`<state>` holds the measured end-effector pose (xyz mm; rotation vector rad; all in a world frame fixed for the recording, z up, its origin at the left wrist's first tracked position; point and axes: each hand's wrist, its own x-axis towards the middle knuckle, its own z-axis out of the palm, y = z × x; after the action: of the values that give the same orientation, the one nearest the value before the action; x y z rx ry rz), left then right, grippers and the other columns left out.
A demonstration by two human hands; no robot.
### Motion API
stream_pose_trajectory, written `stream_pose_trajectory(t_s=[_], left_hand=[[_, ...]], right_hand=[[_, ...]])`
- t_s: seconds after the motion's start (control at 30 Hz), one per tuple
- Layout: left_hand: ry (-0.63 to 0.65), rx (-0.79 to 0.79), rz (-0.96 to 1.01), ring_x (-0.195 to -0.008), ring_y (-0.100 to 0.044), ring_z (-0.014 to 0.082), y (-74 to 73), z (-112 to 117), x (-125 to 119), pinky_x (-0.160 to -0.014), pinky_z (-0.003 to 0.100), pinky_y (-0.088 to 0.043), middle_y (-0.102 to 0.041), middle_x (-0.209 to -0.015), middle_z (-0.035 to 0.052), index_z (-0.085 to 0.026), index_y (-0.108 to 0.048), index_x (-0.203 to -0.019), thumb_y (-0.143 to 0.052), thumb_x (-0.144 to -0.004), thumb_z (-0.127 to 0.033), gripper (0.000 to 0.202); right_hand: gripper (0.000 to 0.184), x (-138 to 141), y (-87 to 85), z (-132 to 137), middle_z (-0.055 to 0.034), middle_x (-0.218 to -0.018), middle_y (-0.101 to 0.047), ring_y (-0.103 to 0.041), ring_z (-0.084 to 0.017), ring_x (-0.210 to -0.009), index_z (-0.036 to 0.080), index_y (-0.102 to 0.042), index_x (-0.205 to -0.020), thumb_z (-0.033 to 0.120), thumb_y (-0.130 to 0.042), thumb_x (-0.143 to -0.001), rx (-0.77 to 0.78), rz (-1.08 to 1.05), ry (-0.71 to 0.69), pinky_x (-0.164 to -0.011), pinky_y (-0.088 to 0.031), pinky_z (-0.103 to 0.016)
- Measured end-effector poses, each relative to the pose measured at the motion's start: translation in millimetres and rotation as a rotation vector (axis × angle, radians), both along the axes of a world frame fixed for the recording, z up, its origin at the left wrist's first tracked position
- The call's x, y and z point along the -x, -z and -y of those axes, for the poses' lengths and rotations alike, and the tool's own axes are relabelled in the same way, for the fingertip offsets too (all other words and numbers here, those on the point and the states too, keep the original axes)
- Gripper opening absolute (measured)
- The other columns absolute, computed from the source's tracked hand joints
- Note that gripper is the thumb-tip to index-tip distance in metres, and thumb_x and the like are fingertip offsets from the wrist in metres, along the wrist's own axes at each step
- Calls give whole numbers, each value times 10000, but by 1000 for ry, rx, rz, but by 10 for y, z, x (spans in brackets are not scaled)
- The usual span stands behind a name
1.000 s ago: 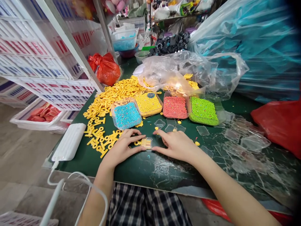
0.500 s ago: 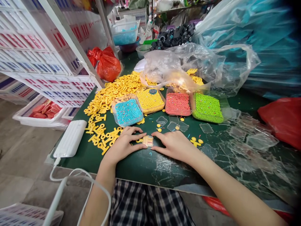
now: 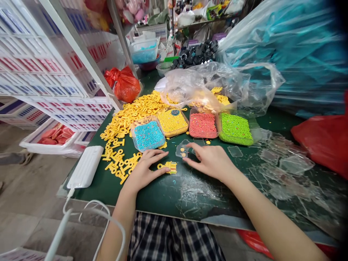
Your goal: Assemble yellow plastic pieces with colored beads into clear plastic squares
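Note:
A small yellow plastic piece [image 3: 172,167] with a ring at one end and a slotted square body lies on the green table before me. My left hand [image 3: 145,168] rests beside it, fingers stretched and apart, thumb tip touching the piece. My right hand [image 3: 208,159] is just to the right, its index finger and thumb at the edge of a thin clear plastic square [image 3: 178,151]. Yellow discs show through that square. Behind the hands stand trays of tiny beads: blue [image 3: 149,135], yellow [image 3: 173,122], red [image 3: 203,125] and green [image 3: 236,127].
Loose yellow plastic pieces [image 3: 130,116] are heaped at the left and back. A white power bank [image 3: 85,166] with a cable lies at the left edge. More clear plastic squares [image 3: 285,152] are scattered at right, near a red bag [image 3: 322,141]. Crumpled clear plastic bags [image 3: 195,85] lie behind.
My right hand has moved away from the yellow piece, up and right, with the clear square that covered it. The piece's slotted face now shows. My left hand stays beside it.

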<state>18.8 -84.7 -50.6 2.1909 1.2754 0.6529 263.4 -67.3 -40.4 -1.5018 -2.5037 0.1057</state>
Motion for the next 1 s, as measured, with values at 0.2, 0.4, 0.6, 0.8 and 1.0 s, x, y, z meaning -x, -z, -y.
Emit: stream_pose_trajectory(t_s=[0.2,0.4,0.6,0.8,1.0], left_hand=[[-14,-62,40,-1108,-554,248,53,-26,19,-998,496,-428,-647,-1162,74,-269,-647,-1188,-591,-879,-461,368],[-9,-88,52,-1050,-593,236,73,-43,9,-948,448,-468,-690,-1079,77,-234,-697,-1086,-592,-886,-433,301],[-21,-93,94,-1007,-618,209,44,27,-21,-926,369,-476,-714,-1029,77,-207,-720,-1035,-600,-891,-391,263],[-61,-58,112,-988,-632,190,57,68,-29,-924,321,-467,-720,-1008,68,-206,-733,-996,-631,-875,-361,221],[-62,-44,108,-980,-633,187,63,72,-38,-915,314,-465,-719,-1003,66,-198,-732,-986,-639,-870,-344,207]], right_hand=[[467,-78,104,-154,-21,-642,-669,-630,-200,-615,196,-612,-1143,560,-456,-895,-58,9,215,-498,-209,-265],[462,73,118,-173,-54,-745,-718,-665,-233,-701,230,-627,-1143,580,-487,-876,3,15,348,-521,-261,-273],[491,-103,90,-118,-90,-757,-705,-663,-293,-709,209,-623,-1075,620,-529,-824,62,18,437,-505,-290,-301],[364,-358,322,-208,-212,-843,-660,-615,-390,-863,224,-641,-829,570,-663,-719,-11,30,432,-583,-397,-414],[330,-508,676,-380,-141,-724,-627,-613,-348,-721,255,-597,-643,578,-633,-698,-40,-216,284,-578,-422,-429]])
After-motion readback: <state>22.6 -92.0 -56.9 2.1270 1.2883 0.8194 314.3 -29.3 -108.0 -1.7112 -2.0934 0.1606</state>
